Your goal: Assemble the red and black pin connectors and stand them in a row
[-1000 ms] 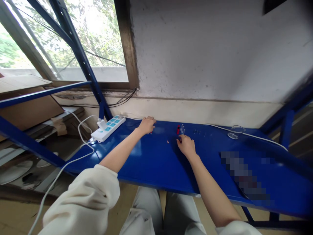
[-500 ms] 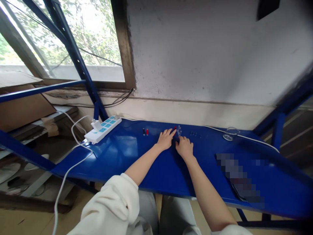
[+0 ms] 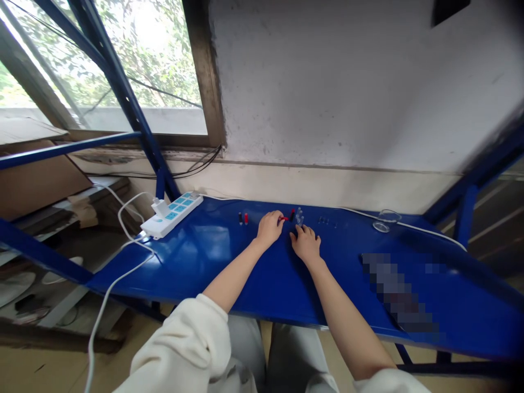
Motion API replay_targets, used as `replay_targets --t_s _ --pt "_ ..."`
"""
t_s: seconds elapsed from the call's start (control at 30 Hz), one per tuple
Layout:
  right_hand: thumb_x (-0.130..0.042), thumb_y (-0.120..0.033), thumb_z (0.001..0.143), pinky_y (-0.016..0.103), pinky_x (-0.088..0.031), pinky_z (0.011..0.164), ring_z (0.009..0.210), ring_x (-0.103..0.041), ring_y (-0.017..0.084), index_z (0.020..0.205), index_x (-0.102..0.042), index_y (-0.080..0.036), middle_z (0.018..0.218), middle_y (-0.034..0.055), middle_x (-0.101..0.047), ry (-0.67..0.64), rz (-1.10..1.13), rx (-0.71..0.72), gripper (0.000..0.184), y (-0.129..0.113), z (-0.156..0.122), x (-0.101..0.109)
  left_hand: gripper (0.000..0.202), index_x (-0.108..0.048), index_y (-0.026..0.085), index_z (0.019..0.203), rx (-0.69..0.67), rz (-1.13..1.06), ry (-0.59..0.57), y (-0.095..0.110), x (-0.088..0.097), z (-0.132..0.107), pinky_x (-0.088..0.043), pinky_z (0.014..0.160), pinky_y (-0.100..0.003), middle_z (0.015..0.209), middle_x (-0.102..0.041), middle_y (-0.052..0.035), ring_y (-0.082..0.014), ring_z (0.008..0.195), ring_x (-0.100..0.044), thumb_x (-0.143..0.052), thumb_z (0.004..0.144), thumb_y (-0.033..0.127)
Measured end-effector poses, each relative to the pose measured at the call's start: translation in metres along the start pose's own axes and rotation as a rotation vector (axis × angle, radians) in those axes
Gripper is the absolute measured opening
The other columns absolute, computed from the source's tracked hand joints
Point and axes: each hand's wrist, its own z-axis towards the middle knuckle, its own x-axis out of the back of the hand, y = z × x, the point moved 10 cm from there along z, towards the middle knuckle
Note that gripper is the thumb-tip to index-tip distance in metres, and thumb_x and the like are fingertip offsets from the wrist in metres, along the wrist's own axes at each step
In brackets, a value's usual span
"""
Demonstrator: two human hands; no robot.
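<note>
My left hand is closed in a pinch on a small red cylinder, which points to the right. Just past it stand a small black cylinder and another red piece. Beside these is a cluster of small clear cylinders. My right hand rests in front of the cluster, fingers apart, its fingertips close to the nearest clear piece; whether they touch cannot be made out. To the left, a black-topped cylinder and a red-topped cylinder stand side by side.
All this is on a blue table. Several tiny clear pieces lie to the right, with a clear round container and lid beyond. A blurred dark flat object lies at right. A white power strip with cable sits left.
My left hand has drawn back slightly to the left and now pinches a red cylinder. The black cylinder has come into sight. My right hand has shifted a little left, fingers still spread.
</note>
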Motion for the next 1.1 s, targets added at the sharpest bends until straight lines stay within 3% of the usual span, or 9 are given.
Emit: replay_targets --t_s 0.13,0.27,0.63,0.83,0.97,1.1 --pt "-0.029 -0.039 0.088 0.055 -0.017 0.098 0.128 -0.023 0.028 0.129 -0.040 -0.017 0.136 0.0141 -0.035 -0.029 0.010 -0.023 0.049 0.000 0.002 -0.009 0.010 -0.055 0.018 0.084 0.109 -0.231 0.117 -0.019 0.027 -0.017 -0.045 0.065 -0.025 0.078 -0.060 -0.0027 -0.0127 0.071 -0.056 -0.050 0.078 0.025" --pt "-0.026 -0.041 0.088 0.056 -0.014 0.099 0.129 -0.020 0.028 0.131 -0.038 -0.015 0.138 0.0139 -0.032 -0.030 0.025 -0.033 0.051 0.000 0.002 -0.011 0.010 -0.053 0.017 0.081 0.175 -0.340 0.221 -0.036 0.040 -0.036 -0.044 0.060 -0.022 0.073 -0.058 -0.0012 -0.0100 0.063 -0.054 -0.052 0.076 0.026" --pt "-0.025 -0.039 0.088 0.056 -0.013 0.099 0.128 -0.022 0.027 0.130 -0.039 -0.015 0.136 0.0147 -0.034 -0.023 0.039 -0.030 0.050 0.000 0.003 -0.012 0.010 -0.053 0.017 0.075 0.273 -0.561 0.224 -0.046 0.029 -0.044 -0.043 0.055 -0.021 0.065 -0.056 0.0007 -0.0085 0.054 -0.054 -0.056 0.072 0.026" --pt "-0.034 -0.029 0.086 0.052 -0.025 0.094 0.115 -0.039 0.027 0.117 -0.049 -0.015 0.123 0.0150 -0.047 0.062 0.066 0.068 0.037 -0.014 -0.005 0.001 0.015 -0.054 0.016 0.077 0.335 -0.648 0.249 -0.057 0.025 -0.045 -0.044 0.056 -0.022 0.066 -0.057 -0.0003 -0.0089 0.056 -0.054 -0.059 0.071 0.029" --pt "-0.035 -0.027 0.085 0.036 -0.039 0.078 0.090 -0.052 0.022 0.096 -0.054 -0.015 0.095 0.0120 -0.058 0.164 0.258 0.201 0.025 -0.031 -0.009 0.021 0.016 -0.056 0.015 0.077 0.372 -0.698 0.265 -0.063 0.022 -0.044 -0.045 0.058 -0.022 0.066 -0.058 -0.0004 -0.0092 0.059 -0.055 -0.060 0.070 0.029" --pt "-0.030 -0.032 0.087 0.027 -0.041 0.067 0.074 -0.054 0.017 0.094 -0.048 -0.016 0.083 0.0079 -0.057 0.315 0.599 0.193 0.025 -0.024 -0.010 0.045 0.018 -0.057 0.015 0.078 0.438 -0.748 0.228 -0.065 0.017 -0.046 -0.045 0.057 -0.023 0.067 -0.059 -0.0010 -0.0099 0.058 -0.055 -0.062 0.068 0.029"
